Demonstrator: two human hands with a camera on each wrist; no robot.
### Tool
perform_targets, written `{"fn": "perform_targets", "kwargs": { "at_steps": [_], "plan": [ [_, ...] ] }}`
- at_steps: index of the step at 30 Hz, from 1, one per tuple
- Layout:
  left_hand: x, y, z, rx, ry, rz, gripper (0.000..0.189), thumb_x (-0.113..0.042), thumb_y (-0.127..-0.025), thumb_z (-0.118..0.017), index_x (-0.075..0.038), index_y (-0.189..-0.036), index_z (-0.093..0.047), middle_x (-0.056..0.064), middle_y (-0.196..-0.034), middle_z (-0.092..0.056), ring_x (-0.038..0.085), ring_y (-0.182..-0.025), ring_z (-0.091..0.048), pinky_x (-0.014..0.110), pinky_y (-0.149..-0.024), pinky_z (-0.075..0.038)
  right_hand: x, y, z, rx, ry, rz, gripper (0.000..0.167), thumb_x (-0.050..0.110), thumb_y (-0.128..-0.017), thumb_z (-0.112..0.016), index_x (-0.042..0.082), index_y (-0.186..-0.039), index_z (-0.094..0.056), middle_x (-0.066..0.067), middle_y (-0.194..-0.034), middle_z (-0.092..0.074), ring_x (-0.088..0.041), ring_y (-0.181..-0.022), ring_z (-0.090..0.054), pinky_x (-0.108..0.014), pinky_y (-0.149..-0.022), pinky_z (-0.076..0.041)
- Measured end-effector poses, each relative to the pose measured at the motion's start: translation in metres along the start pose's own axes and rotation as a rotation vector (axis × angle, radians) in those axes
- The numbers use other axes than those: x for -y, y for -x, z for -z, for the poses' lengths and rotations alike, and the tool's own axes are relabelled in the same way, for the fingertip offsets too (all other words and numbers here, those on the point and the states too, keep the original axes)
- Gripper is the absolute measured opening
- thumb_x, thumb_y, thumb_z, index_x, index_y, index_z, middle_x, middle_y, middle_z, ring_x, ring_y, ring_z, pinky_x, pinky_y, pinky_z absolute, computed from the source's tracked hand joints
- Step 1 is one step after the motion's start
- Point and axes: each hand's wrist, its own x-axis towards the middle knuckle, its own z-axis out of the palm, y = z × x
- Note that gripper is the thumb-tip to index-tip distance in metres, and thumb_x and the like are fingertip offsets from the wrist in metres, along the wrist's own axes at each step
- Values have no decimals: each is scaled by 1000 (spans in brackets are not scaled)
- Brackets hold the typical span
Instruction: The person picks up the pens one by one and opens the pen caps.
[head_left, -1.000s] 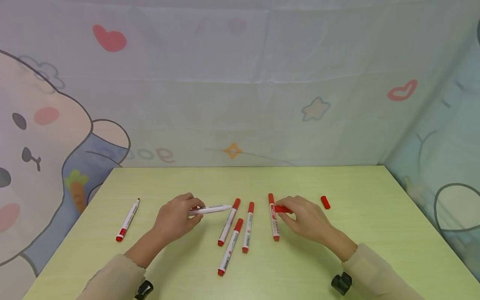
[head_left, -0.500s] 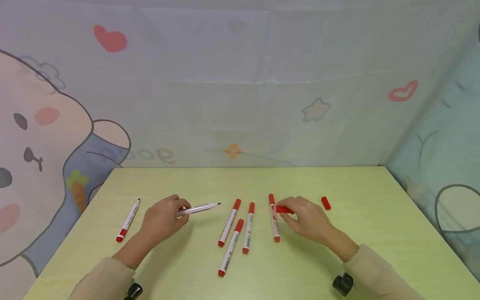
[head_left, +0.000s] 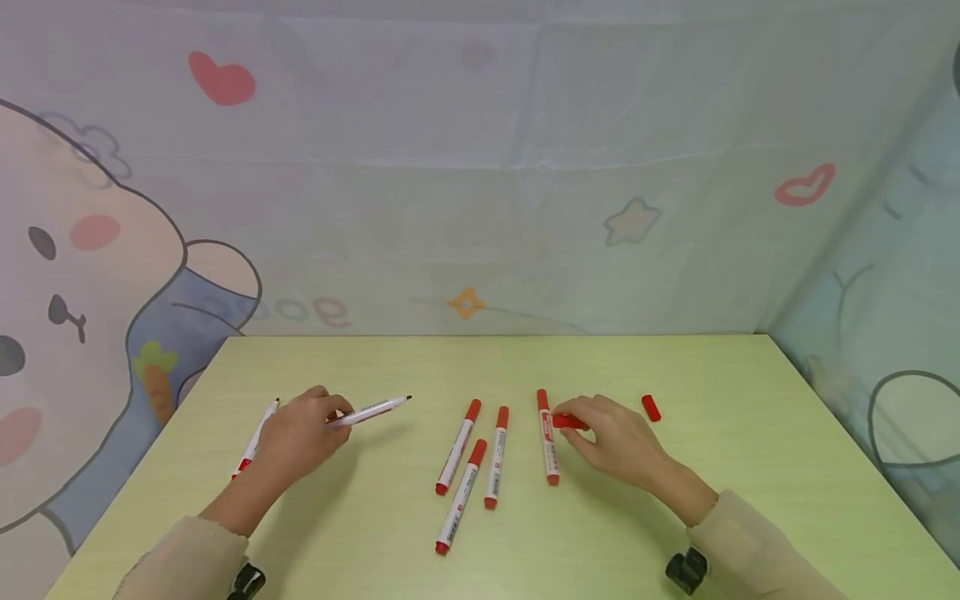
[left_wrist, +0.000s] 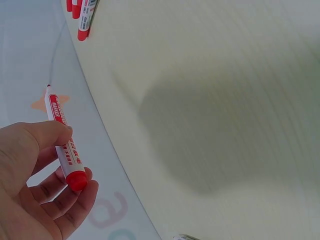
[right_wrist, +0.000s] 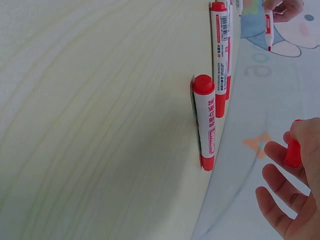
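Note:
My left hand [head_left: 302,433] pinches an uncapped white marker [left_wrist: 69,155] with a red end between thumb and fingers. Its bare tip points up and to the right in the head view. Behind that hand, partly hidden, lies another uncapped marker [head_left: 257,433] on the table. My right hand [head_left: 611,437] pinches a red marker cap [right_wrist: 293,152] with thumb and index finger, its other fingers loosely spread. Close beside it in the head view lies a capped marker [head_left: 549,446].
Several capped red markers, among them one nearest the front [head_left: 460,504], lie on the pale table [head_left: 375,542] between the hands. A loose red cap [head_left: 651,407] lies right of the right hand. A printed cloth [head_left: 390,167] hangs behind the table.
My left hand has moved left with the uncapped marker, away from the middle markers and partly over the marker at the left. The right hand stays almost still with the cap.

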Motion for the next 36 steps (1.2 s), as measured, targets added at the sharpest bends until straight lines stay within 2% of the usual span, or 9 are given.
{"fn": "perform_targets", "kwargs": {
  "at_steps": [22,36],
  "plan": [
    [28,1,10,127,-9,188,20,-18,-79,-66,-9,-97,-68,4,-80,-61,15,-55,-50,31,-43,-36,-1,0,-1,9,5,0,29,19,-76,-75,19,-104,-65,5,-98,-68,-11,-82,-62,-21,-62,-49],
    [47,2,7,174,10,285,24,-20,-81,-61,-7,-100,-68,5,-78,-65,17,-53,-50,32,-42,-37,-2,1,-1,11,-1,-9,29,19,-75,-75,18,-103,-65,4,-98,-68,-11,-81,-61,-21,-62,-49]
  ]
}}
